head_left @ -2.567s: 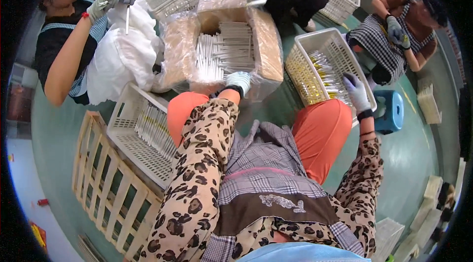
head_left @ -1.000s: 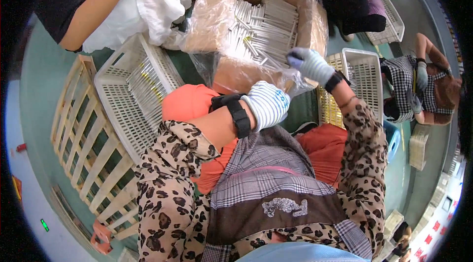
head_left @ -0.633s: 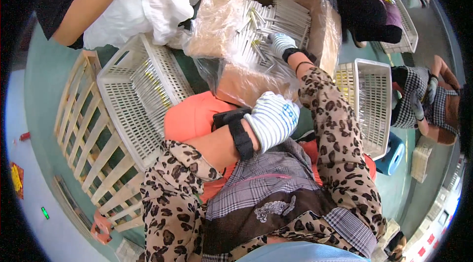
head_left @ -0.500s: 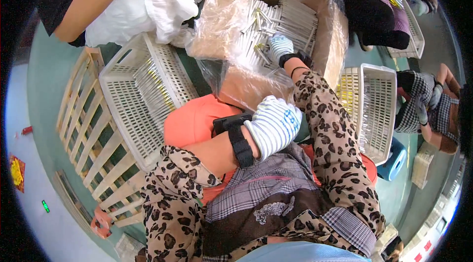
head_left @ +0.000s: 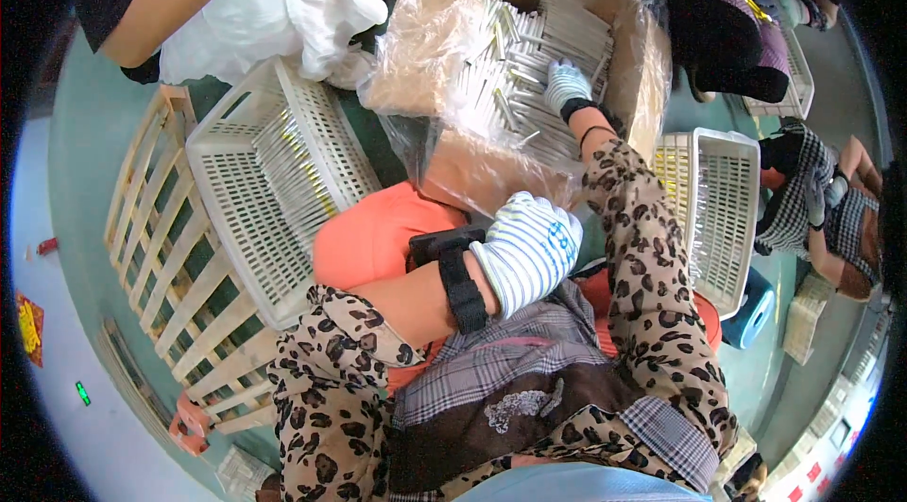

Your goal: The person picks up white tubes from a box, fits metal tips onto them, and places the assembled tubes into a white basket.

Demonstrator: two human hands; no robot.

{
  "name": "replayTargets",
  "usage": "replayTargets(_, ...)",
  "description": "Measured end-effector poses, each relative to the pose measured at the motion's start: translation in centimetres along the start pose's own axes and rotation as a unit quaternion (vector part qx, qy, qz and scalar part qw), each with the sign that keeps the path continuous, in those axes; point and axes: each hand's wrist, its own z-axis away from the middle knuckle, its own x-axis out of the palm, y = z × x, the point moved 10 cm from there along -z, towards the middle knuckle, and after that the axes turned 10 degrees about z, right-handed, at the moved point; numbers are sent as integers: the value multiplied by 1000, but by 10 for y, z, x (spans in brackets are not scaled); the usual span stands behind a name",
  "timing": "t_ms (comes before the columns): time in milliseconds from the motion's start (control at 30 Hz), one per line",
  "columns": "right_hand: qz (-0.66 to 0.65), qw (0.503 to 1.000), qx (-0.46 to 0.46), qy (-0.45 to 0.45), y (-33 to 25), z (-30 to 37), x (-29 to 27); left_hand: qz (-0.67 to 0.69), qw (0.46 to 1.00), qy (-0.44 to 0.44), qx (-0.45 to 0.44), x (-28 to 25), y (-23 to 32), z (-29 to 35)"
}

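My right hand (head_left: 569, 86), in a white-and-blue striped glove, reaches into an open cardboard box (head_left: 491, 167) lined with clear plastic. Its fingers look stretched out, lying on a mass of thin white sticks (head_left: 578, 34), a few with yellowish parts. No stick can be seen gripped in it. My left hand (head_left: 531, 252), gloved alike, is over my lap just in front of the box's near wall. Its fingers curl under into a closed shape, so whatever they may hold is hidden. A black strap with a small dark device (head_left: 444, 244) sits on the left wrist.
A white plastic basket (head_left: 250, 247) holding thin sticks stands left of the box, beside a wooden pallet (head_left: 189, 299). Another white basket (head_left: 726, 219) stands at the right. People work close by: one in white (head_left: 255, 20) at far left, others along the right.
My right hand has shifted right and slightly farther into the box, over the sticks. My left hand has stayed nearly where it was.
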Motion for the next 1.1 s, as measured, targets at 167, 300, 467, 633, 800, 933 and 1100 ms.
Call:
replayTargets(167, -25, 999, 26, 4, -6, 0, -10, 17, 1000, 4, -6, -3, -1, 4)
replayTargets(300, -31, 999, 10, -18, -4, 1, -12, -7, 1000, 6, 5, -3, 0, 3)
replayTargets(467, -29, 999, 23, -34, -2, -4, -10, 5, 1000, 0, 0, -1, 3, -1)
replayTargets(633, -30, 996, -12, -83, 11, -11, 15, -5, 1000, 15, 22, -5, 9, -3)
replayTargets(800, -114, 992, 51, 14, -2, -2, -17, 6, 1000, 6, 10, -3, 3, 2)
replayTargets(933, -79, 994, 42, -63, -7, -5, -2, 1, 1000, 5, 10, -3, 3, 2)
replayTargets(1100, -48, 995, 41, -82, 8, -6, 7, -13, 1000, -5, 13, 1, 6, -1)
